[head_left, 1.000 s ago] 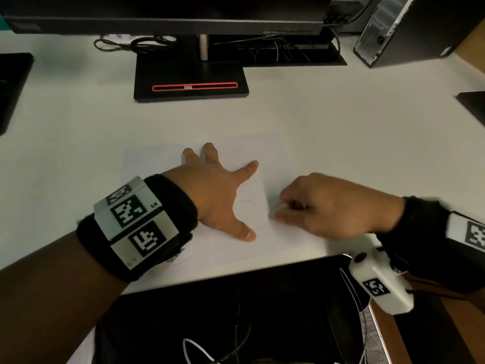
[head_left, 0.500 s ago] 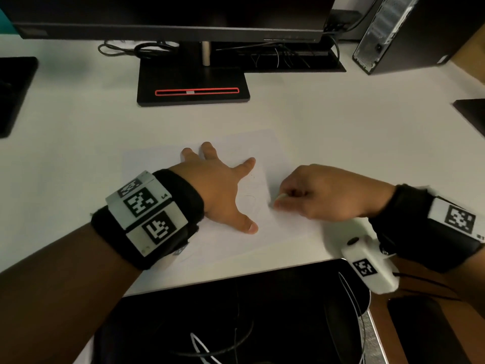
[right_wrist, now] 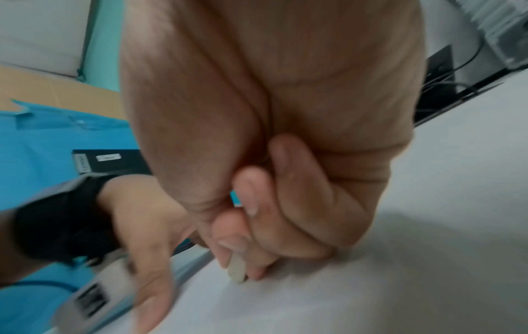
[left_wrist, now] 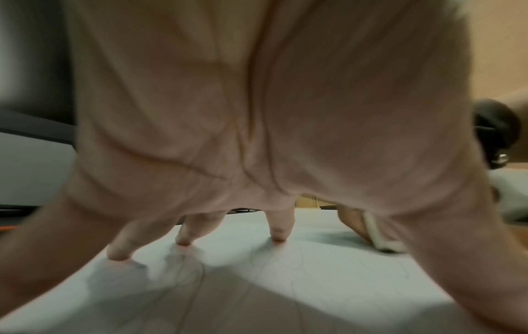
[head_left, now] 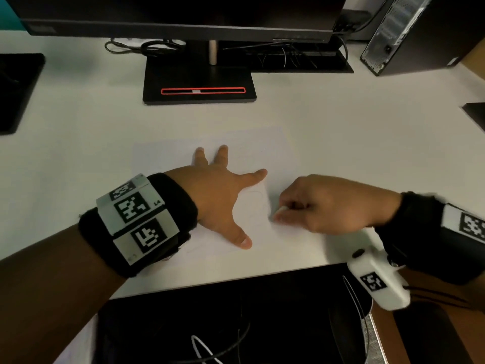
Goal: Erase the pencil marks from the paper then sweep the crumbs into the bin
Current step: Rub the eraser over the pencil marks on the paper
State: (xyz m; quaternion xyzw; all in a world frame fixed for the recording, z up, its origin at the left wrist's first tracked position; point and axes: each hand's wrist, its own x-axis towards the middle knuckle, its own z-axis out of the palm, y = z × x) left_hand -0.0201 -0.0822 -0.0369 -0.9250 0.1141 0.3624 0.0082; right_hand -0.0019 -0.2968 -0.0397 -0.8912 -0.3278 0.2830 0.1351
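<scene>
A white sheet of paper (head_left: 168,156) with faint pencil marks (left_wrist: 288,266) lies on the white desk. My left hand (head_left: 223,195) is spread flat on it, fingertips (left_wrist: 184,241) pressing down. My right hand (head_left: 322,203) pinches a small white eraser (head_left: 281,210) between thumb and fingers, its end touching the paper just right of my left thumb. The eraser (right_wrist: 237,270) shows pale and flat under the curled fingers; it also appears at the right of the left wrist view as a white eraser (left_wrist: 377,235). No bin is in view.
A monitor stand (head_left: 199,85) and cables sit at the back of the desk, a computer tower (head_left: 420,32) at back right. Dark flat items lie at the far left (head_left: 15,90) and right edge (head_left: 475,114). A black chair (head_left: 236,324) is below the desk's front edge.
My right hand has shifted slightly with the eraser beside my left thumb, staying on the paper. The left hand has kept its spread hold on the sheet.
</scene>
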